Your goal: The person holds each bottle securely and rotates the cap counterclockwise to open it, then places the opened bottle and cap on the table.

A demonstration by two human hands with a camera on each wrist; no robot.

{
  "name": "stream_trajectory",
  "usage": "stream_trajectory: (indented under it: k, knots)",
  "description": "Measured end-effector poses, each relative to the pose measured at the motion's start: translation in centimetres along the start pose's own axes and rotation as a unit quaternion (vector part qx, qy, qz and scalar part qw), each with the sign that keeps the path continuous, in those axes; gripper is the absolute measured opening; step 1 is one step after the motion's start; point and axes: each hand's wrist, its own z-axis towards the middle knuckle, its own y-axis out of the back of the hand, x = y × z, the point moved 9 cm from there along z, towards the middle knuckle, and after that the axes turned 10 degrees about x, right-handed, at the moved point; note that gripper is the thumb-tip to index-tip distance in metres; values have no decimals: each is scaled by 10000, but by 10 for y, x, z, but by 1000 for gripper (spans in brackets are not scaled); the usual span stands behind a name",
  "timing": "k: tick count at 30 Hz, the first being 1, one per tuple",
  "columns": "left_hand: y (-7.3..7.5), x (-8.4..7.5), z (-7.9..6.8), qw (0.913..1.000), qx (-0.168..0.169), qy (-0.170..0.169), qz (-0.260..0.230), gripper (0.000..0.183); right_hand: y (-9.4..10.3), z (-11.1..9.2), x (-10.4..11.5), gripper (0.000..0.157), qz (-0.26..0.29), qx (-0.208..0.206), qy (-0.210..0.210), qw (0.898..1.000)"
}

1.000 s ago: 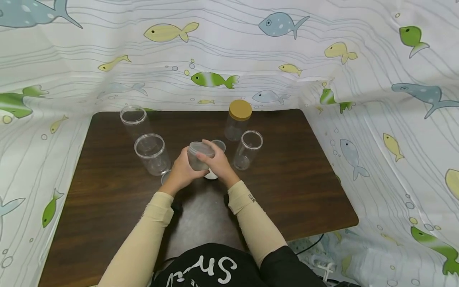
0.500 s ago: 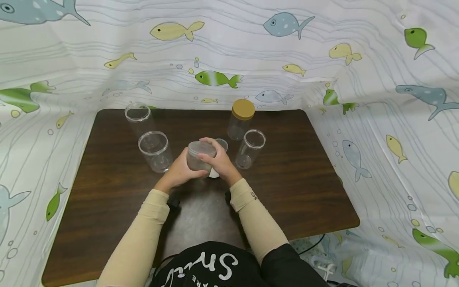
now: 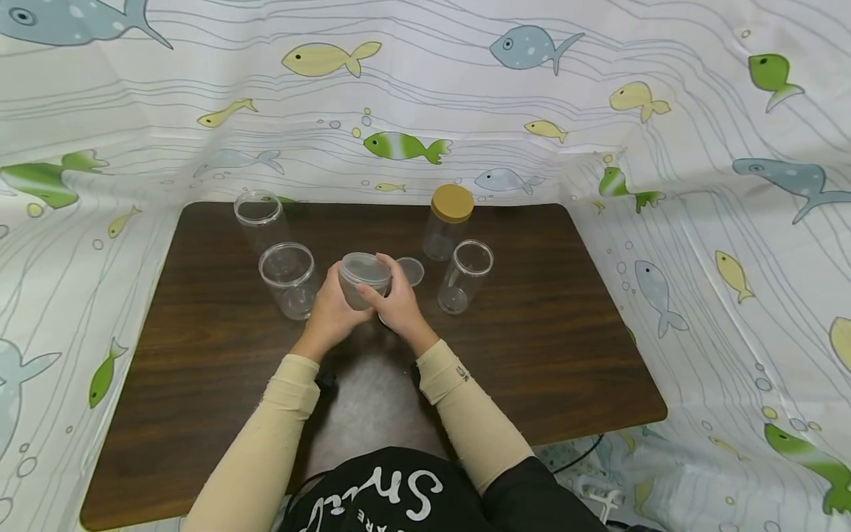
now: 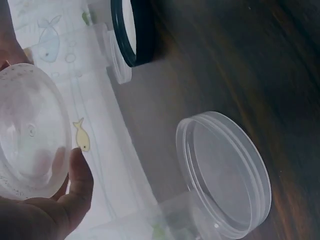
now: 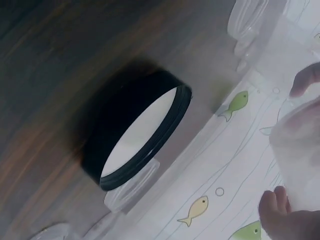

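Observation:
Both my hands grip a short clear plastic jar in the head view, raised above the table with a translucent lid on its top. My left hand wraps its left side. My right hand holds the right side, with the thumb across the front near the lid. In the left wrist view the round base of the jar faces the camera. A clear lid lies on the table below the left hand. Below the right hand rests a black lid with a white liner, mostly hidden in the head view.
Two uncapped clear jars, one farther back and one nearer, stand left. On the right are a slim uncapped jar and a yellow-capped jar. Another clear lid lies behind the right hand. A fish-print curtain borders the table.
The held jar has moved slightly left and away from the body, and both hands have shifted with it. The head view has also drifted a little. The standing jars stay in place.

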Motion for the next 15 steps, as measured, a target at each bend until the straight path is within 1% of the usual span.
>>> stream_trajectory:
  k: [1,3,5,7,9,10,12,14,15]
  knots:
    - [0,-1,-1,10000,16,-3,48,107,1,0,1,99,-113,-73,-29,9999]
    - [-1,-3,-2,9999,88,-33,72,107,2,0,2,97,-167,-152,-42,9997]
    - [-4,-4,-3,9996,264,-60,7,107,4,0,3,98,-86,-84,13,9999]
    - [-6,-5,-3,9983,547,-87,-151,107,6,2,3,101,179,193,133,9996]
    - [-7,-9,-4,9953,846,-216,-409,105,6,5,4,105,660,659,392,9949]
    - [-9,-11,-4,9918,1049,-337,-644,104,6,6,4,107,928,913,507,9902]
    - [-12,-19,-5,9802,1495,-631,-1131,98,6,6,6,113,1472,1371,745,9767]
    - [-17,-26,-7,9647,1867,-896,-1628,93,5,5,11,118,1864,1694,976,9628]
    - [-19,-28,-7,9563,2022,-965,-1878,90,5,5,13,119,1958,1807,1072,9579]
